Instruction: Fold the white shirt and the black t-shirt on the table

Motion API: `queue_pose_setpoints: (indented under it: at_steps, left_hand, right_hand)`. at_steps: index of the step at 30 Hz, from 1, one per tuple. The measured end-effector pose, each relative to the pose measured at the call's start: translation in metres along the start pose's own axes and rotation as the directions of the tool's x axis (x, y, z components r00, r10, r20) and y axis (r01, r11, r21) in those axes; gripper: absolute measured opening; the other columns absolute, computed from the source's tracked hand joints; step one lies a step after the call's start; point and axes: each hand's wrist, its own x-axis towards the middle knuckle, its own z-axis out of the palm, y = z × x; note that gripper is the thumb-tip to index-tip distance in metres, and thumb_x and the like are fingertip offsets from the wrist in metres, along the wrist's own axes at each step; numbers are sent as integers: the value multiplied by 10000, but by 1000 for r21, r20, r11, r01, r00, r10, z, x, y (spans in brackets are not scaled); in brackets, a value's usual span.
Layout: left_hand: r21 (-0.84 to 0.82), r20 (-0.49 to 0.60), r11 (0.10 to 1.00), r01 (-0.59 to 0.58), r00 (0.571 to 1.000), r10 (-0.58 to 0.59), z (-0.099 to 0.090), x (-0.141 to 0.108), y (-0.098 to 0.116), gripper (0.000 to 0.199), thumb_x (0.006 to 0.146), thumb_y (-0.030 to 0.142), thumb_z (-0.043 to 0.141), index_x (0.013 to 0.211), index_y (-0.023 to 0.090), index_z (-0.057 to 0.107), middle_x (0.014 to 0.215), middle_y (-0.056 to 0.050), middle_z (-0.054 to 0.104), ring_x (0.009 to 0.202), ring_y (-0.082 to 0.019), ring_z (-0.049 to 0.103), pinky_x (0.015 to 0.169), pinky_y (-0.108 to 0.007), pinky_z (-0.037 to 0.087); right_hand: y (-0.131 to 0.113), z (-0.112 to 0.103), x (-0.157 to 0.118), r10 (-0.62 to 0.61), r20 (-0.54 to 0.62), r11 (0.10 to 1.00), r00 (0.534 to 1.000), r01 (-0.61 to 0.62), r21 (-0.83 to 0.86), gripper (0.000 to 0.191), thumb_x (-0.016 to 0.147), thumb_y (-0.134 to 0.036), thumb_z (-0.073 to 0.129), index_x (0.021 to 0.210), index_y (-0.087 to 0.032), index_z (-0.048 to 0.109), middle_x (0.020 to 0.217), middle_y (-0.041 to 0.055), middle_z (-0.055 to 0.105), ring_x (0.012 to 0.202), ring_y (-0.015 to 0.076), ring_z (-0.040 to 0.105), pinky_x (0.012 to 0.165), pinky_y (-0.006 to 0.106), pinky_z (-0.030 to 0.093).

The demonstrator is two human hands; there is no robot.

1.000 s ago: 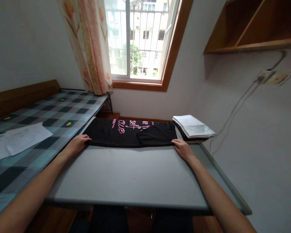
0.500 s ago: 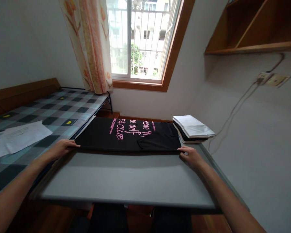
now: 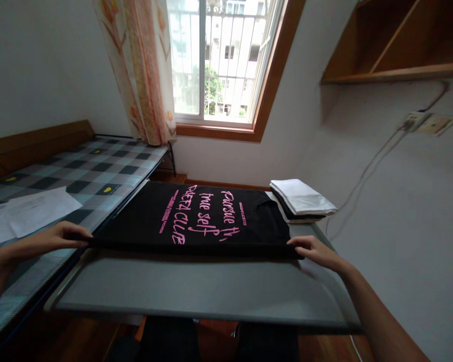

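Note:
A black T-shirt (image 3: 136, 216) with pink lettering lies sideways over the far part of the grey table (image 3: 196, 291). My left hand (image 3: 70, 236) pinches the shirt's near edge at its left end, just beyond the table's left side. At the right end of that same edge, my right hand (image 3: 311, 250) grips the cloth between thumb and fingers. The near edge is stretched between both hands, slightly raised above the tabletop. Most of the pink print shows on the upper face.
Folded white and black clothes (image 3: 302, 197) are stacked at the table's far right corner, beside the wall. To the left is a bed with a checked mattress (image 3: 128, 166) and paper sheets (image 3: 41, 211) on it. A wooden shelf (image 3: 396, 73) hangs at upper right.
Both hands have drawn the shirt's near edge toward me, the left hand also moving outward. More of the pink print is exposed, and the dark fold over its right part has opened out.

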Motion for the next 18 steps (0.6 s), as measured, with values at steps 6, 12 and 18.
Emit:
queue_pose_setpoints:
  at_steps: [6,12,18]
  left_hand:
    - [-415,-49,909,34,997,-60,24,53,30,709,399,750,755,877,228,707,847,83,730,911,-158,620,833,-254,482]
    - [-517,-105,854,60,986,-133,45,100,52,750,487,675,783,996,136,666,752,47,698,797,-157,621,713,-244,494]
    - [-281,-223,960,-1,973,-64,47,110,46,487,760,511,647,1054,123,655,801,29,709,776,-143,626,690,-214,492]
  right_hand:
    - [2,13,55,9,-300,971,954,-80,-225,293,766,-241,481,895,-183,737,906,72,738,839,222,662,782,312,484]
    - [-8,34,94,130,-462,815,877,-360,-454,244,832,-239,507,938,-227,726,1050,87,712,899,233,658,690,284,445]
    - [-11,44,96,116,-537,734,836,-437,-521,247,882,-265,470,962,-224,700,1035,90,668,823,201,648,627,265,399]
